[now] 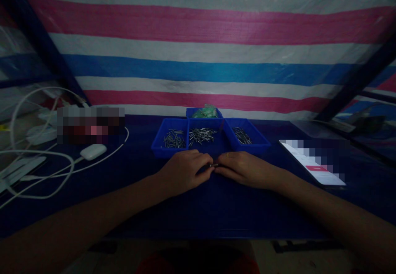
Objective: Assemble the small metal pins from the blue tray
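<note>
My left hand (pixel 185 170) and my right hand (pixel 246 167) meet over the blue table, fingertips pinched toward each other. Between them is a small, thin metal piece (pixel 213 165), gripped from both sides; its exact kind is too small and dark to make out. Just beyond the hands lies a pile of slim metal pins (pixel 202 135). A blue bin (pixel 157 139) on the left holds similar pins (pixel 175 139). In the right blue bin (pixel 259 139) are more slim metal pieces (pixel 241 136).
Behind the pile, another blue bin (pixel 189 114) holds green plastic packets (pixel 206 111). On the right lies a lit phone or tablet (pixel 328 177), partly blurred out. White cables (pixel 69 171) and a white adapter (pixel 93 152) spread over the left side. A striped sheet (pixel 201 72) hangs behind.
</note>
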{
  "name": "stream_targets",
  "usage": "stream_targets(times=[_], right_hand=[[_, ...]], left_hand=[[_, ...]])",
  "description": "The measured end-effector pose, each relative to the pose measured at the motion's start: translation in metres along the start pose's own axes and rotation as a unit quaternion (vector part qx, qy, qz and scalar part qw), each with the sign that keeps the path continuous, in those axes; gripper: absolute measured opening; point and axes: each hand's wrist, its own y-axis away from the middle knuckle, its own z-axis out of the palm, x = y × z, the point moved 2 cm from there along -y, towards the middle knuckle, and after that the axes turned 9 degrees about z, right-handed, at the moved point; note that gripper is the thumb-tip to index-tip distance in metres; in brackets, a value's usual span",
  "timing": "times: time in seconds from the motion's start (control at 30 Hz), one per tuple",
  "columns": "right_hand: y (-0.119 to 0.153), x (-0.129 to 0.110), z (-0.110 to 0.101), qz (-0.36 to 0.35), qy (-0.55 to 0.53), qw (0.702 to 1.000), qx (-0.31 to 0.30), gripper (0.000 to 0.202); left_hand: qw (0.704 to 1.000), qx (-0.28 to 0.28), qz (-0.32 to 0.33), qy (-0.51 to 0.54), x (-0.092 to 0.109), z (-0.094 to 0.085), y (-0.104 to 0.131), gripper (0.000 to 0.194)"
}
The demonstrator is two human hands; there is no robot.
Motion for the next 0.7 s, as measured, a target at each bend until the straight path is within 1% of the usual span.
stream_targets(times=[0.1, 0.23, 0.33, 0.4, 0.5, 0.6, 0.7], right_hand=[[0.0, 0.0, -0.001, 0.003, -0.001, 1.0, -0.004, 0.024], [0.0, -0.002, 0.0, -0.003, 0.025, 1.0, -0.007, 0.023], [0.001, -0.001, 0.0, 0.0, 0.04, 0.999, -0.001, 0.023], [0.001, 0.001, -0.003, 0.007, 0.053, 0.999, 0.011, 0.024], [0.003, 0.004, -0.008, 0.025, 0.073, 0.997, 0.027, 0.025], [0.003, 0.007, -0.012, 0.038, 0.084, 0.995, 0.034, 0.025], [0.003, 0.007, -0.01, 0.036, 0.089, 0.995, 0.033, 0.024]], left_hand=[[0.999, -0.034, 0.01, -0.04, -0.003, 0.005, 0.001, 0.013], [0.997, -0.043, 0.008, -0.064, -0.001, 0.009, -0.001, 0.017], [0.996, -0.046, 0.001, -0.07, 0.001, 0.008, -0.002, 0.019], [0.996, -0.049, -0.018, -0.077, 0.001, 0.006, -0.001, 0.02], [0.992, -0.07, -0.04, -0.095, -0.001, 0.004, 0.001, 0.022], [0.99, -0.09, -0.042, -0.104, -0.001, 0.003, 0.002, 0.024], [0.989, -0.092, -0.045, -0.107, -0.001, 0.002, 0.001, 0.025]])
